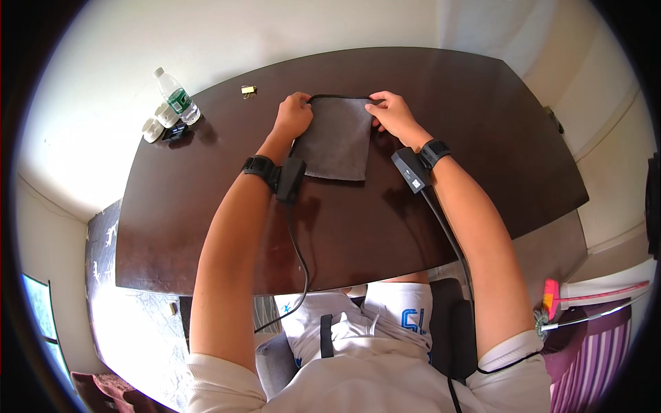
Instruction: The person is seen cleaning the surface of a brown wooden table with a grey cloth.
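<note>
A grey fabric piece (335, 139), roughly rectangular with a dark upper edge, hangs or lies over the dark wooden table (201, 222). Its far left corner is pinched in my left hand (293, 116). At the far right corner, my right hand (395, 116) grips it between thumb and fingers. The edge between the two hands looks taut. The near edge casts a thin shadow on the tabletop; whether it touches the wood I cannot tell. Each wrist wears a black strap with a box-shaped device, and a cable runs from each.
Toward the far left stand a plastic water bottle (178, 98), white round containers (160, 123) and a small black object (175, 132). A yellow binder clip (249, 91) lies left of my hands. A pink broom (551, 299) is at the lower right. The left cable (302, 258) crosses the table's near edge.
</note>
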Tool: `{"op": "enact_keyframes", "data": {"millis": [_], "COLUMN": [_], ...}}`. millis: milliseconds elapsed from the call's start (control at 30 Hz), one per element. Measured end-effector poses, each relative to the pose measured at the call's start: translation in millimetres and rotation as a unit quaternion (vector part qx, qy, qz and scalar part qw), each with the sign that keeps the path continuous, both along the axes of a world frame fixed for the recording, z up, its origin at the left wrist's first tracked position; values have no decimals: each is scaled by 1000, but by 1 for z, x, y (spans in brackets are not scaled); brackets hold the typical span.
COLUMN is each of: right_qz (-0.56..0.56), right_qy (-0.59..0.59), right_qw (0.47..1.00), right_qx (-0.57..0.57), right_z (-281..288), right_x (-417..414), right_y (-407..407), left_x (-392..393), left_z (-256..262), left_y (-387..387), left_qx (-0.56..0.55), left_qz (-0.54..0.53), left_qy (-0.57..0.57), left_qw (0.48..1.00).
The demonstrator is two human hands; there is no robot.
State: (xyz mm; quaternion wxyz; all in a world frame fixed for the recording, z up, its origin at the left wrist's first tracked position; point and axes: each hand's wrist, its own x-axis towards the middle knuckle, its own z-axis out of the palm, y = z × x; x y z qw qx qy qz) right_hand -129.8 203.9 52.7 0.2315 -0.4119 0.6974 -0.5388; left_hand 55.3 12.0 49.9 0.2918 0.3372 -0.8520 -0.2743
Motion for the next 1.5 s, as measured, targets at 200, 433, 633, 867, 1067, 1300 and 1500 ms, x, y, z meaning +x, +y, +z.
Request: {"op": "enact_keyframes", "data": {"millis": [200,433,633,867,1067,1300,1500], "right_qz": [30,-38,-61,158,141,85,-97], "right_qy": [-76,-19,303,480,462,514,340], "right_qw": [995,996,951,835,859,853,922], "right_qx": [49,81,23,217,170,38,159], "right_z": [10,-1,7,-9,10,73,50], "right_x": [0,1,21,37,36,10,20], "right_y": [-2,-14,2,21,33,192,408], "left_x": [-2,10,13,38,39,36,21], "left_z": [1,11,27,7,10,3,-3], "left_y": [-7,2,63,79,96,98,64], "left_qx": [-3,-21,-285,-232,-287,-229,-208], "left_qz": [10,-6,-131,-177,-158,-185,-93], "left_qy": [-24,-95,-239,-320,-331,-340,-364], "left_qw": [1000,995,919,901,885,893,903]}}
